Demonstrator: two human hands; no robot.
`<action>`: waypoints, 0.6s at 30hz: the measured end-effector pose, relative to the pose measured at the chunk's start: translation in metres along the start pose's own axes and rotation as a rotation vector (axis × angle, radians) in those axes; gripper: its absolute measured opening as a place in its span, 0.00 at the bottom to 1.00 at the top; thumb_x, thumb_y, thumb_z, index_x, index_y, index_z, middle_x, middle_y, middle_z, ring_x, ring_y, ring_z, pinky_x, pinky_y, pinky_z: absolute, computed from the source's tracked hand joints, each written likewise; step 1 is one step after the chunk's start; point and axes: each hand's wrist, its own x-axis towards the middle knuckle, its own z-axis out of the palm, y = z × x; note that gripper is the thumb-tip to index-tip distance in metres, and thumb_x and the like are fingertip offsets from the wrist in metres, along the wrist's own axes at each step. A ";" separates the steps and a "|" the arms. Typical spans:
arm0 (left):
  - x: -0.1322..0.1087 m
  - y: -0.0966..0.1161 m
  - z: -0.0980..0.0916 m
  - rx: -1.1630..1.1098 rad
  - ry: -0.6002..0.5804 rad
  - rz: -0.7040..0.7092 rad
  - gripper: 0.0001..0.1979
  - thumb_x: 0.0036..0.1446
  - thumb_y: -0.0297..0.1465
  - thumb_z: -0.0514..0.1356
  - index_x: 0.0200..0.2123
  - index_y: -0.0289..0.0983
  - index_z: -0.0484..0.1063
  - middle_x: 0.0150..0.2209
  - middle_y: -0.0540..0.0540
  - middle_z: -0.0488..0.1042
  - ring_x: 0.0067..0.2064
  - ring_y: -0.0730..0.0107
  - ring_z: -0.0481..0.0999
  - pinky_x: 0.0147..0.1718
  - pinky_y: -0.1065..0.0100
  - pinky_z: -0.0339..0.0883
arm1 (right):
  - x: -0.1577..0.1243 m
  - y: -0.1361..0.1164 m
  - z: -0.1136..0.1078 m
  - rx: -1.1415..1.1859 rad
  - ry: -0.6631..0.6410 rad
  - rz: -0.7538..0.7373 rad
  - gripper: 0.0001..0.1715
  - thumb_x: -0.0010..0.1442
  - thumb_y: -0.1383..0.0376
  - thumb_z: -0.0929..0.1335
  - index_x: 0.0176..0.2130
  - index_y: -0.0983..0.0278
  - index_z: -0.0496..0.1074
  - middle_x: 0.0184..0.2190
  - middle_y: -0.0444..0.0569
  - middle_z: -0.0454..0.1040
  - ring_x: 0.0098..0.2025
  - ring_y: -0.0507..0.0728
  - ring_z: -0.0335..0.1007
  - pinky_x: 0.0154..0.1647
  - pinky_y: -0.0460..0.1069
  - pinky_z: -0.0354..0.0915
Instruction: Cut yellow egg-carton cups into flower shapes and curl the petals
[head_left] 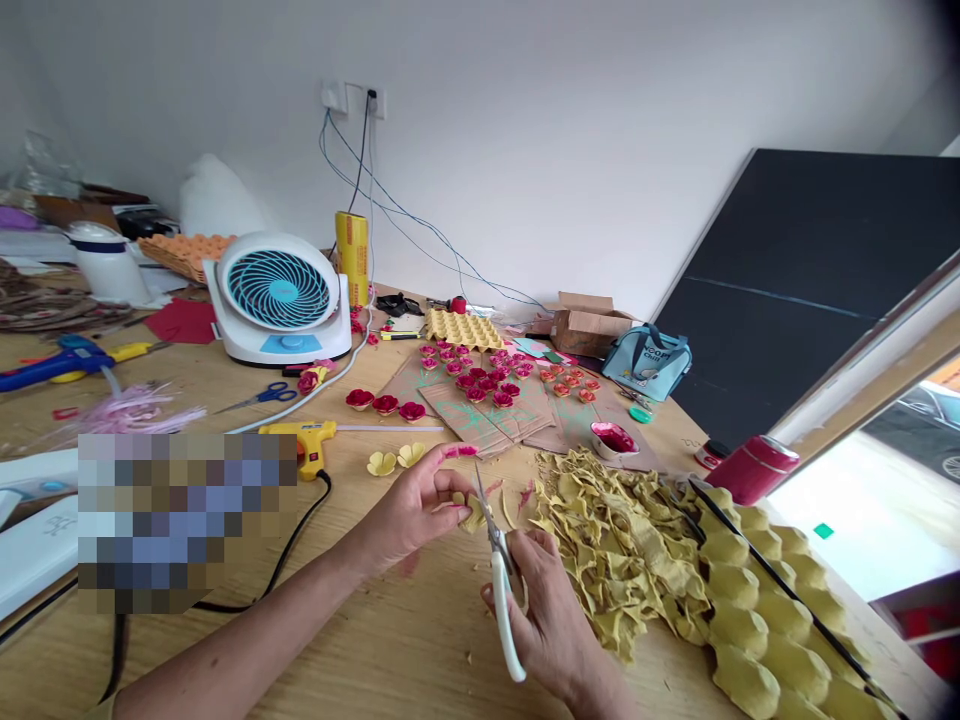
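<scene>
My left hand (417, 507) pinches a small yellow egg-carton piece (471, 512) just above the wooden table (360, 640). In my right hand (551, 618) sit white-handled scissors (498, 572), blades pointing up and touching that piece. Two cut yellow flower shapes (395, 460) lie just beyond my left hand. A heap of yellow carton scraps (622, 550) is piled to the right of my hands, next to a yellow egg tray (765, 620).
A yellow glue gun (304, 440) with a black cord lies left of my hands. Red painted flowers (487, 385) sit on cardboard behind, near a paint bowl (613, 440). A white-blue fan (277, 300), blue scissors (262, 397), a red can (754, 468) and a blue bag (646, 362) stand around.
</scene>
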 end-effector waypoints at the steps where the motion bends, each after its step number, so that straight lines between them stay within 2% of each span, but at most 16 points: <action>1: 0.000 -0.001 -0.001 0.009 -0.005 0.008 0.28 0.53 0.27 0.66 0.56 0.39 0.61 0.36 0.49 0.76 0.33 0.72 0.71 0.33 0.70 0.59 | 0.000 -0.001 0.000 0.003 0.001 0.002 0.11 0.63 0.64 0.63 0.30 0.60 0.56 0.28 0.42 0.63 0.33 0.56 0.57 0.40 0.52 0.56; 7: 0.000 0.004 0.001 -0.017 0.009 -0.027 0.28 0.51 0.28 0.67 0.55 0.38 0.62 0.36 0.48 0.76 0.33 0.72 0.70 0.34 0.69 0.59 | -0.001 0.001 0.000 0.073 0.009 0.021 0.14 0.65 0.63 0.62 0.27 0.61 0.57 0.26 0.42 0.62 0.32 0.55 0.57 0.37 0.50 0.57; 11: 0.001 0.006 0.002 -0.045 0.027 -0.044 0.28 0.50 0.28 0.67 0.54 0.38 0.63 0.35 0.49 0.75 0.32 0.73 0.69 0.33 0.69 0.59 | 0.001 0.006 0.003 0.167 0.005 0.093 0.18 0.66 0.60 0.63 0.25 0.61 0.60 0.23 0.41 0.61 0.30 0.53 0.56 0.33 0.48 0.56; 14: 0.001 0.005 0.002 -0.063 0.002 -0.039 0.28 0.51 0.29 0.67 0.55 0.38 0.63 0.33 0.50 0.73 0.33 0.72 0.69 0.34 0.68 0.59 | 0.003 0.011 0.006 0.316 0.024 0.182 0.18 0.67 0.57 0.63 0.28 0.62 0.65 0.23 0.41 0.62 0.29 0.53 0.57 0.30 0.47 0.55; 18: 0.002 0.002 0.001 -0.050 -0.010 -0.027 0.27 0.51 0.28 0.66 0.54 0.39 0.64 0.33 0.52 0.70 0.33 0.73 0.68 0.33 0.69 0.58 | 0.003 0.019 0.008 0.577 0.115 0.280 0.19 0.64 0.50 0.65 0.33 0.63 0.69 0.24 0.40 0.61 0.26 0.51 0.56 0.27 0.46 0.54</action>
